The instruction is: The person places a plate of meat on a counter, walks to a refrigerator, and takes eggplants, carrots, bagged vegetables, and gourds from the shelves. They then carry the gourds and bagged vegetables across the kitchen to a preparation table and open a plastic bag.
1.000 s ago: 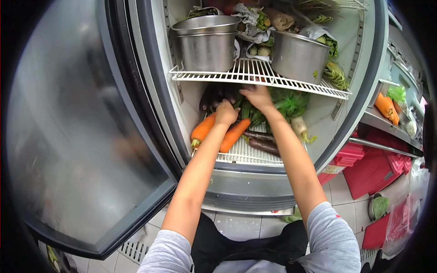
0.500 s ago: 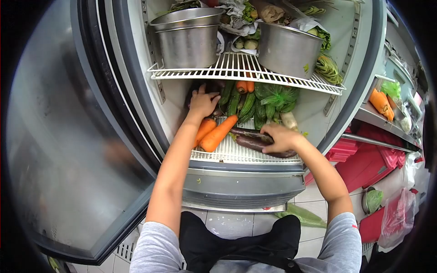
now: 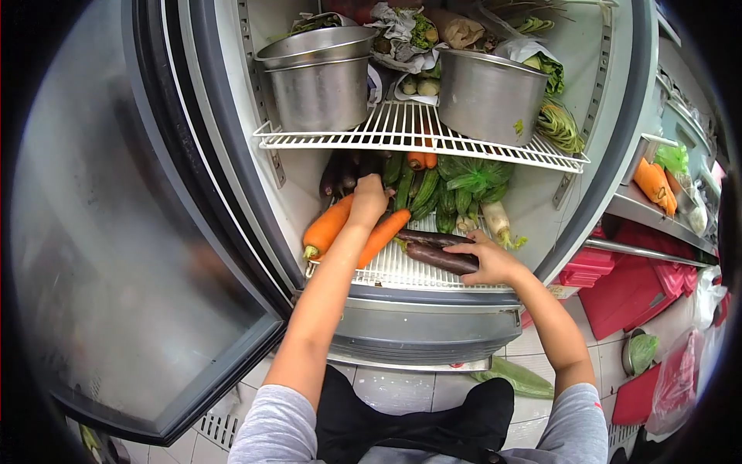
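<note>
On the lower wire shelf [image 3: 390,271] of an open fridge, two long dark eggplants [image 3: 437,257] lie side by side near the front. My right hand [image 3: 493,261] grips the right end of the nearer one, thumb on its front side and fingers over the top. My left hand [image 3: 369,203] is curled among the vegetables at the left, above the carrots [image 3: 328,228] and in front of more dark eggplants [image 3: 334,174]. Its fingers are bent down and mostly hidden, so what they hold, if anything, does not show.
Green ridged gourds [image 3: 423,187], a green plastic bag [image 3: 475,176] and a white radish [image 3: 497,220] fill the back. Steel pots [image 3: 321,97] stand on the upper rack [image 3: 402,131]. The glass door [image 3: 147,255] hangs open at left. A large green gourd [image 3: 518,379] lies below the fridge.
My left hand has moved from the back-left eggplants forward and right, its spread fingers now curled. The carrots have shifted apart. My right hand stays at the front eggplants. The view has tilted slightly.
</note>
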`<state>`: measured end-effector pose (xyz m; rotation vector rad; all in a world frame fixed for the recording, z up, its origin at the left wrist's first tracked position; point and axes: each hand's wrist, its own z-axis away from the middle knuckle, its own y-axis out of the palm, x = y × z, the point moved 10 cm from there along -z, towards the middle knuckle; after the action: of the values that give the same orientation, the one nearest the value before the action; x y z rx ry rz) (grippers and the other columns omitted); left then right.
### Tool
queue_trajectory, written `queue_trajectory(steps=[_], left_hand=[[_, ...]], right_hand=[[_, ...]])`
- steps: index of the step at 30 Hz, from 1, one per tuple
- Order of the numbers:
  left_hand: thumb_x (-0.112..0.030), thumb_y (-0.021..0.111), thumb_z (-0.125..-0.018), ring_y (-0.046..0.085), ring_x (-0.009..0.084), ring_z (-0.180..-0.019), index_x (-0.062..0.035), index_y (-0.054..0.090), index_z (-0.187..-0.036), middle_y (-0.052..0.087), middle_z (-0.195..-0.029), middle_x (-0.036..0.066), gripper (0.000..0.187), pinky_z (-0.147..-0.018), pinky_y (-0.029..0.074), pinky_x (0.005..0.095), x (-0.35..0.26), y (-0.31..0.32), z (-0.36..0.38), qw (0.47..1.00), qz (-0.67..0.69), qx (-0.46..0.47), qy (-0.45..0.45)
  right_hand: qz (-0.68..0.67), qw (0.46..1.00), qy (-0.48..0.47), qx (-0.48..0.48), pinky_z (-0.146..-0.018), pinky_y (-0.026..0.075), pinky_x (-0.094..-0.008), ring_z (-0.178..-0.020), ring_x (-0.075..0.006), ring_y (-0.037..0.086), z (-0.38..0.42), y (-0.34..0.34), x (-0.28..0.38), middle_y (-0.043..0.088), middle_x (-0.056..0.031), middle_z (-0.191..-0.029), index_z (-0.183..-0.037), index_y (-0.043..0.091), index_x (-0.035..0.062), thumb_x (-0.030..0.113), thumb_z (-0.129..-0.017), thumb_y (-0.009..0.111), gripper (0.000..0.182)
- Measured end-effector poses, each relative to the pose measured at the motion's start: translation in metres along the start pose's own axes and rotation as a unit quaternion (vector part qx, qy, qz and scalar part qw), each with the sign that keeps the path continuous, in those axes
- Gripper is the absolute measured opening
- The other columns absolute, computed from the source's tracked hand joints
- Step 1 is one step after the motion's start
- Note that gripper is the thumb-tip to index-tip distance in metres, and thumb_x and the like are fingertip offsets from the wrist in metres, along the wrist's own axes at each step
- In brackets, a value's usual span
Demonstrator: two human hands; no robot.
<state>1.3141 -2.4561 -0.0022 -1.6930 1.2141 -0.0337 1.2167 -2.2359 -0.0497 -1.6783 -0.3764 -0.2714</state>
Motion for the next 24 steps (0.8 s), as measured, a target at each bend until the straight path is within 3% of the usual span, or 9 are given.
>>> queue_trajectory(steps=[4, 7, 9, 12, 16, 18, 20, 22, 24], left_hand=[[-0.022, 0.078, -0.065, 0.060, 0.0373, -0.087, 0.0007, 0.060, -0.082, 0.063, -0.089, 0.022, 0.034, -0.077, 0.048, 0.0433, 0.008, -0.002, 0.006, 0.999, -0.003, -0.018, -0.035], [-0.024, 0.079, -0.064, 0.062, 0.0324, -0.079, -0.0003, 0.056, -0.072, 0.063, -0.078, 0.016, 0.034, -0.070, 0.049, 0.0407, -0.012, -0.064, 0.050, 0.986, -0.047, -0.158, -0.002], [-0.028, 0.078, -0.065, 0.060, 0.0314, -0.074, -0.0007, 0.058, -0.074, 0.062, -0.080, 0.014, 0.036, -0.069, 0.049, 0.0382, -0.009, -0.065, 0.075, 0.990, 0.045, -0.125, 0.047], [-0.039, 0.071, -0.071, 0.052, 0.0324, -0.097, -0.0065, 0.065, -0.099, 0.061, -0.095, 0.013, 0.044, -0.081, 0.041, 0.0436, -0.043, -0.044, 0.128, 0.985, 0.013, -0.005, 0.170], [-0.030, 0.070, -0.072, 0.051, 0.0276, -0.096, -0.0121, 0.068, -0.094, 0.060, -0.096, 0.008, 0.029, -0.087, 0.037, 0.0399, -0.016, -0.026, 0.140, 0.982, 0.025, -0.112, 0.147], [-0.026, 0.070, -0.071, 0.051, 0.0264, -0.095, -0.0132, 0.070, -0.092, 0.060, -0.095, 0.007, 0.024, -0.087, 0.037, 0.0388, -0.007, -0.029, 0.137, 0.979, 0.039, -0.158, 0.120], [-0.018, 0.072, -0.069, 0.050, 0.0255, -0.094, -0.0123, 0.070, -0.085, 0.060, -0.093, 0.005, 0.018, -0.085, 0.037, 0.0386, 0.002, -0.040, 0.145, 0.962, 0.096, -0.242, 0.080], [-0.013, 0.072, -0.067, 0.050, 0.0254, -0.093, -0.0114, 0.069, -0.081, 0.060, -0.091, 0.004, 0.015, -0.084, 0.038, 0.0376, 0.007, -0.040, 0.143, 0.957, 0.143, -0.243, 0.070], [-0.013, 0.073, -0.067, 0.050, 0.0257, -0.092, -0.0102, 0.067, -0.075, 0.060, -0.088, 0.004, 0.011, -0.084, 0.038, 0.0367, 0.012, -0.041, 0.142, 0.955, 0.160, -0.246, 0.049]], right_hand=[[0.000, 1.000, 0.020, 0.000, -0.097, 0.039, -0.0383, -0.113, -0.0422, 0.045, 0.016, -0.023, 0.013, 0.044, -0.0322, -0.120, -0.118, 0.060, 0.0224, 0.024, -0.055, 0.075, 0.064], [0.056, 0.997, 0.037, 0.023, -0.093, 0.042, -0.0387, -0.106, -0.0393, 0.051, 0.032, -0.046, 0.028, 0.049, -0.0260, -0.115, -0.116, 0.061, 0.0230, 0.021, -0.053, 0.075, 0.064], [0.106, 0.993, 0.043, 0.017, -0.088, 0.046, -0.0388, -0.100, -0.0366, 0.055, 0.041, -0.058, 0.050, 0.052, -0.0214, -0.109, -0.112, 0.064, 0.0234, 0.018, -0.052, 0.075, 0.061], [0.215, 0.976, 0.031, -0.005, -0.086, 0.046, -0.0384, -0.097, -0.0342, 0.055, 0.044, -0.073, 0.074, 0.053, -0.0166, -0.108, -0.108, 0.066, 0.0254, 0.017, -0.050, 0.076, 0.059], [0.404, 0.909, 0.104, -0.011, -0.083, 0.045, -0.0377, -0.092, -0.0289, 0.053, 0.043, -0.104, 0.110, 0.050, -0.0096, -0.096, -0.103, 0.067, 0.0271, 0.013, -0.049, 0.075, 0.055], [0.394, 0.910, 0.109, -0.061, -0.084, 0.044, -0.0378, -0.095, -0.0297, 0.052, 0.048, -0.128, 0.126, 0.050, -0.0116, -0.099, -0.102, 0.068, 0.0248, 0.012, -0.049, 0.074, 0.055], [0.250, 0.955, 0.115, -0.106, -0.091, 0.042, -0.0389, -0.099, -0.0342, 0.052, 0.052, -0.142, 0.121, 0.050, -0.0177, -0.109, -0.105, 0.067, 0.0176, 0.010, -0.048, 0.071, 0.058], [0.098, 0.977, 0.088, -0.168, -0.093, 0.041, -0.0371, -0.103, -0.0334, 0.053, 0.042, -0.137, 0.109, 0.051, -0.0192, -0.111, -0.109, 0.066, 0.0171, 0.011, -0.049, 0.073, 0.060], [-0.051, 0.981, 0.029, -0.187, -0.085, 0.044, -0.0321, -0.100, -0.0252, 0.056, 0.004, -0.108, 0.074, 0.055, -0.0171, -0.111, -0.115, 0.062, 0.0095, 0.019, -0.059, 0.076, 0.059]])
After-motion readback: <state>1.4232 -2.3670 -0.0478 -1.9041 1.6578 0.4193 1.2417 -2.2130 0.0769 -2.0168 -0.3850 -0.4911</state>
